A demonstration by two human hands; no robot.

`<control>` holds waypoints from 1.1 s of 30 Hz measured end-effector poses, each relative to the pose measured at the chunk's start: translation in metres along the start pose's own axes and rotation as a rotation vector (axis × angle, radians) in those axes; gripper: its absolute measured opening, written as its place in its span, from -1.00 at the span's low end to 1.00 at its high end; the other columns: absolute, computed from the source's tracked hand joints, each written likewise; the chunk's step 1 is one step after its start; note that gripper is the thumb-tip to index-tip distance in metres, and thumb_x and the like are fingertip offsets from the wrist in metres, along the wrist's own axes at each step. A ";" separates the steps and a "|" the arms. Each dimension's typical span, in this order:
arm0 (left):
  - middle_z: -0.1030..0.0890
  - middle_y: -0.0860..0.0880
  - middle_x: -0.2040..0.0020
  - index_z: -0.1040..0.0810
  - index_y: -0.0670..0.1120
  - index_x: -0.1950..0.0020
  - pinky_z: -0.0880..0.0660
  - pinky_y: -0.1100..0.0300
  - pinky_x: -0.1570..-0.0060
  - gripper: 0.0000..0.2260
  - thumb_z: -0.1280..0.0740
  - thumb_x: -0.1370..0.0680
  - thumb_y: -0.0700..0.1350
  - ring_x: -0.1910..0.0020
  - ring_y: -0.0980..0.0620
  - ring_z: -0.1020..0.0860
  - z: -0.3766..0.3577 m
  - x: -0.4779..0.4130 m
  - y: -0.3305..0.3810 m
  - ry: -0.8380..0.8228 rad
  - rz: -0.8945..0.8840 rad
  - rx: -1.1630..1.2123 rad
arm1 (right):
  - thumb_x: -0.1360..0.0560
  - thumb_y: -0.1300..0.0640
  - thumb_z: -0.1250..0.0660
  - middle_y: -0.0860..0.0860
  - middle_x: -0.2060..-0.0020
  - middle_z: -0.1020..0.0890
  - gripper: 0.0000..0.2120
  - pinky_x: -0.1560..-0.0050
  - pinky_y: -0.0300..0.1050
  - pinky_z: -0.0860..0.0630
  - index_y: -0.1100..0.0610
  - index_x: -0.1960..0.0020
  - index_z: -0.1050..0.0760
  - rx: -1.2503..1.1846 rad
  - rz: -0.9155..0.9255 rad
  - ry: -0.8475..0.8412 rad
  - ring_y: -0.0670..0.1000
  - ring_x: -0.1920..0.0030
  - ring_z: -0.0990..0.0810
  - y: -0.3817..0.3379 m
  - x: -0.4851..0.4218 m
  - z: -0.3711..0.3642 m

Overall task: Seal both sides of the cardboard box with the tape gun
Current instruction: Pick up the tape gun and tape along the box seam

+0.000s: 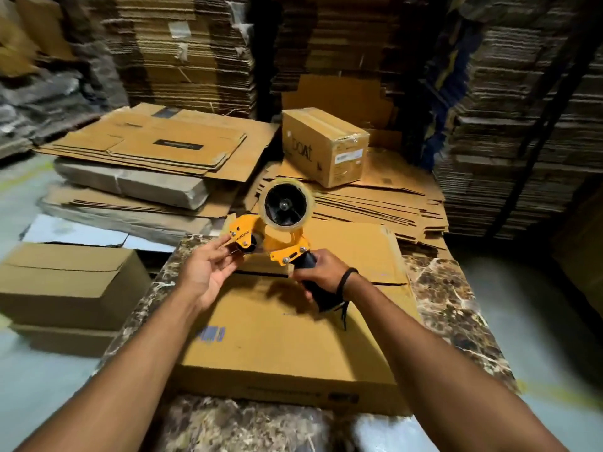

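A flat brown cardboard box (277, 347) lies on the marble-patterned table (447, 288) in front of me, its far flaps spread open. Above it I hold a yellow tape gun (277, 236) with a roll of clear tape (287, 203) on its hub. My right hand (321, 274) is closed around the gun's black handle. My left hand (208, 272) is at the gun's front end, with finger and thumb pinching at the roller and tape end there. The gun hangs clear of the box.
A closed small carton (326, 145) stands on flattened cardboard beyond the table. More flattened sheets (156, 145) pile up at the left, with a closed box (65, 285) at the near left. Tall stacks of cardboard (522, 119) wall in the back and right.
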State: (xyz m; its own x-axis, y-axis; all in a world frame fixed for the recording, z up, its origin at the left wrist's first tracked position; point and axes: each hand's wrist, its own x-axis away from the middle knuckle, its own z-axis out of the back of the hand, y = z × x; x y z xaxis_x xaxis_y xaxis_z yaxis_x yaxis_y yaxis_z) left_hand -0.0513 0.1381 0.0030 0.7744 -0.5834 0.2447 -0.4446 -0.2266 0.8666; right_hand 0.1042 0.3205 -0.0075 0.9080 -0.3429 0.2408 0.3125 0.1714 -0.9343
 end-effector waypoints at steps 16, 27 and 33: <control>-0.28 -0.39 -0.38 -0.12 -0.20 -0.50 -0.26 -0.11 -0.37 -0.42 -0.28 -0.52 -0.23 -0.32 -0.28 -0.36 0.110 -0.019 -0.013 0.095 0.154 -0.178 | -0.39 0.08 -0.45 0.03 0.18 -0.67 -0.86 0.22 -0.14 -0.53 0.05 0.08 -0.55 0.658 -0.046 -0.033 0.03 0.19 -0.63 -0.042 -0.113 -0.072; -0.65 -0.20 -0.03 -0.60 -0.23 -0.12 -0.49 -0.01 -0.08 -0.45 -0.44 -0.23 0.04 0.03 -0.13 -0.61 0.110 -0.046 -0.043 -0.040 0.095 -0.612 | -0.40 0.02 -0.45 -0.05 0.25 -0.60 -0.84 0.28 -0.17 -0.47 -0.08 0.21 -0.46 0.761 -0.040 -0.070 -0.01 0.23 -0.59 -0.050 -0.110 -0.048; -0.64 -0.07 -0.09 -0.63 0.22 -0.02 -0.44 -0.17 -0.18 -0.49 -0.49 -0.10 0.31 -0.08 -0.10 -0.58 0.140 -0.085 -0.091 -0.049 0.085 -0.673 | -0.41 0.09 -0.44 -0.01 0.26 -0.60 -0.88 0.21 -0.07 -0.57 0.04 0.15 -0.50 0.750 -0.109 -0.005 0.02 0.23 -0.59 -0.053 -0.068 -0.007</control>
State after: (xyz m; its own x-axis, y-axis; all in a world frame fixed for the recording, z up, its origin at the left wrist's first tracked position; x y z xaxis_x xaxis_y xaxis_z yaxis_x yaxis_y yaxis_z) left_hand -0.1400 0.0991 -0.1575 0.7210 -0.6159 0.3175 -0.1136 0.3469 0.9310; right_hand 0.0236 0.3280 0.0239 0.8615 -0.3906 0.3243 0.5055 0.7197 -0.4760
